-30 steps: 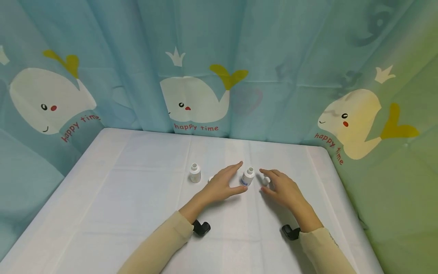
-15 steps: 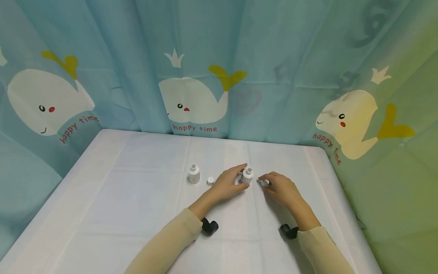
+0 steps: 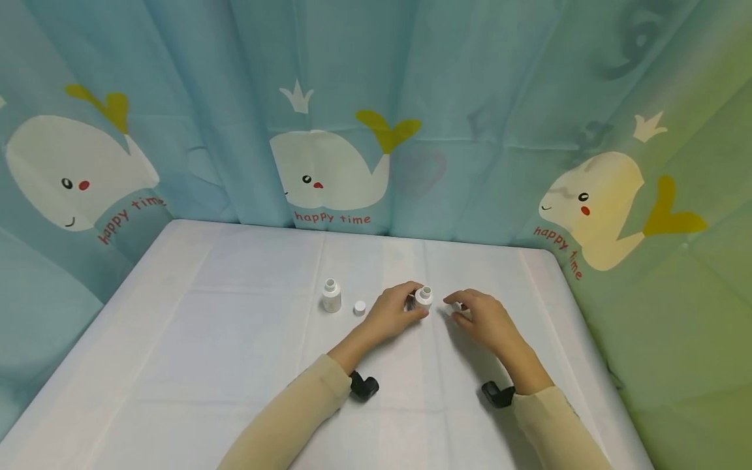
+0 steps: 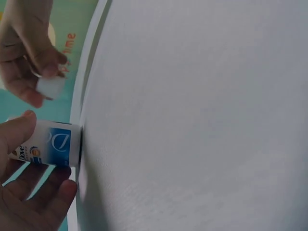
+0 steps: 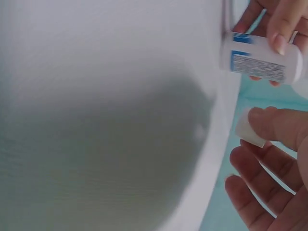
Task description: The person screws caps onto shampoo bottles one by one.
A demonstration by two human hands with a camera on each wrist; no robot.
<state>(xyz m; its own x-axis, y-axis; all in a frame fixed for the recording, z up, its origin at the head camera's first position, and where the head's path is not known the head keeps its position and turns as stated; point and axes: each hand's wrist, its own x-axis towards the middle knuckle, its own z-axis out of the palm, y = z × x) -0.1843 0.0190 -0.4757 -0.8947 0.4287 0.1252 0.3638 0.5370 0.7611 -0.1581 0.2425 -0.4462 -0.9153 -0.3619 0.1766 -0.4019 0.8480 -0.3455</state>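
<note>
My left hand (image 3: 389, 314) grips a small white bottle (image 3: 423, 298) that stands upright with its mouth uncovered. In the left wrist view the bottle (image 4: 60, 144) shows a blue label patch, and its base is right at the tabletop. Thumb and fingers lie on opposite sides of its body. Just to the right, my right hand (image 3: 487, 321) pinches a white bottle cap (image 5: 248, 128) between thumb and forefinger, apart from the bottle. The other fingers are loosely bent. From the head view this cap is mostly hidden by the hand.
A second white bottle (image 3: 331, 297), also uncapped, stands to the left on the white-covered table (image 3: 235, 365). Between it and my left hand lies another white cap (image 3: 360, 308). A whale-print curtain (image 3: 470, 130) hangs behind and beside the table.
My left hand has moved right and closed around the bottle. The right hand has taken hold of the cap beside it and lifted it from the table.
</note>
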